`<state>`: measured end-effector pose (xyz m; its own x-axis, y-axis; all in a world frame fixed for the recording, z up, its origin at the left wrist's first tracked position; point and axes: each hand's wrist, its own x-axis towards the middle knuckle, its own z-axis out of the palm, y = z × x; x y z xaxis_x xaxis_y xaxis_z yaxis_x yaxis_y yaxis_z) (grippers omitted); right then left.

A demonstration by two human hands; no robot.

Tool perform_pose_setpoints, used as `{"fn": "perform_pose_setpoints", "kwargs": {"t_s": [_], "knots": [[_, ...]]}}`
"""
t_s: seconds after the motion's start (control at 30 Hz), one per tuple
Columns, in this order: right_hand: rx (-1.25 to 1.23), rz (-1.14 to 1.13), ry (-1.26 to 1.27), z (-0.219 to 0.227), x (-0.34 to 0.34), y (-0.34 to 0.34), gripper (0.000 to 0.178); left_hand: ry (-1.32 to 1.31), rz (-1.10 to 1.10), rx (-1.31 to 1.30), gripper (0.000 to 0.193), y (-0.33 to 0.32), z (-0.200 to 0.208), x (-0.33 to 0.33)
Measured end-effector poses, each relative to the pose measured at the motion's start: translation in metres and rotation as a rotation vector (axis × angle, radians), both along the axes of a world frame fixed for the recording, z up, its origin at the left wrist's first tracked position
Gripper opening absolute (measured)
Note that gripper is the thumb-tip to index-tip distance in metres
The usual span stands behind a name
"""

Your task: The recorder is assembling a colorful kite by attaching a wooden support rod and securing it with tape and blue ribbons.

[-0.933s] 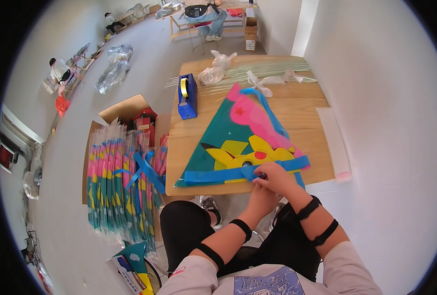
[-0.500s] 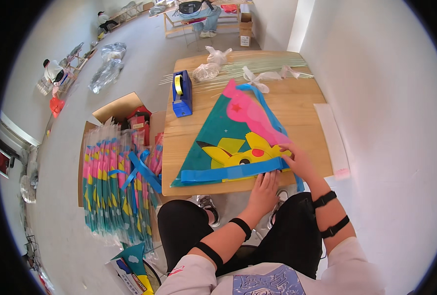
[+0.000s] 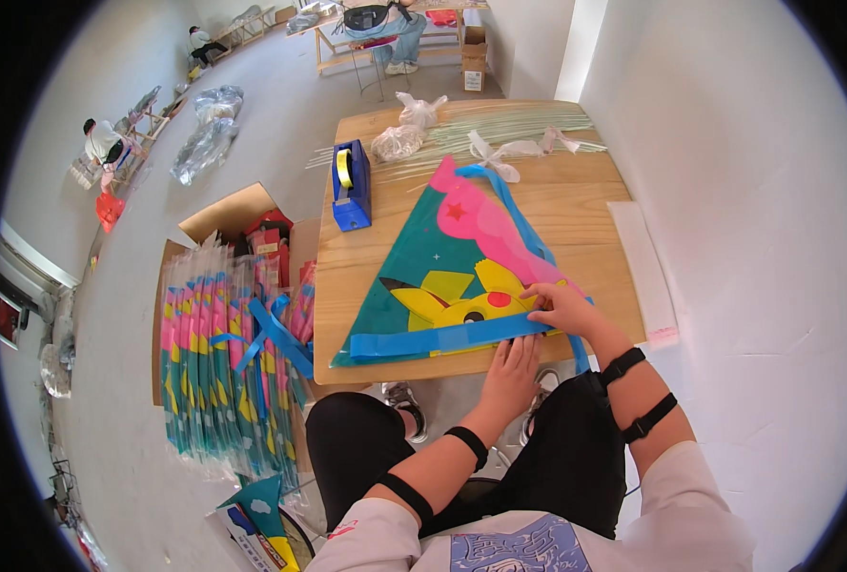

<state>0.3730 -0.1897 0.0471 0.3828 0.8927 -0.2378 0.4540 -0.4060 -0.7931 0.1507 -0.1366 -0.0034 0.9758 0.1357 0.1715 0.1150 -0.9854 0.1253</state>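
“Two questions: what is touching the sheet (image 3: 399, 296), taking the worktop (image 3: 595, 229) as a dial with twelve away from you, and how?”

“My left hand (image 3: 515, 357) lies just short of six, fingers stretched nearly side by side, tips at the near edge of the blue strip (image 3: 414, 340). My right hand (image 3: 562, 311) sits between four and five, bent over the strip, thumb and forefinger curved toward each other. I can't tell whether they pinch anything.”

“And how does the sheet lie?”

“It's triangular, green and pink with a yellow cartoon figure (image 3: 483, 305), across the middle of the worktop, peak toward twelve, long edge along six.”

“What could spoil it?”

“Uneven pressure, I'd say. Neither hand is on the strip's end near eight, so a tug from my right could swing it crooked or wrinkle the sheet, which looks thin. The blue ribbon (image 3: 512, 205) runs from near twelve toward five and seems to hang past the edge; my right knee (image 3: 581, 419) could snag it and drag everything askew.”

“The tape dispenser (image 3: 351, 205)?”

“At ten, apart from the sheet. A smaller worry, unless a slide carries the green side into it.”
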Motion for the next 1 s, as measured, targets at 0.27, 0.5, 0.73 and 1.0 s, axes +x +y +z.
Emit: {"fn": "perform_pose_setpoints", "kwargs": {"t_s": [0.27,0.5,0.73,1.0], "knots": [[0.022,-0.027,0.038,-0.005,0.002,0.000,0.039,-0.020,-0.011,0.008,0.101,0.000,0.002,0.001],[0.413,-0.060,-0.549,0.019,-0.029,-0.006,0.029,-0.035,-0.010,0.007,0.103,0.001,0.000,-0.001],[0.322,-0.463,-0.430,0.003,-0.083,-0.051,0.034,-0.103,0.005,-0.079,0.105,-0.002,-0.005,0.002],[0.258,-0.463,-0.723,-0.013,-0.089,-0.037,0.063,-0.079,-0.032,-0.092,0.100,0.004,0.004,0.002]]}}
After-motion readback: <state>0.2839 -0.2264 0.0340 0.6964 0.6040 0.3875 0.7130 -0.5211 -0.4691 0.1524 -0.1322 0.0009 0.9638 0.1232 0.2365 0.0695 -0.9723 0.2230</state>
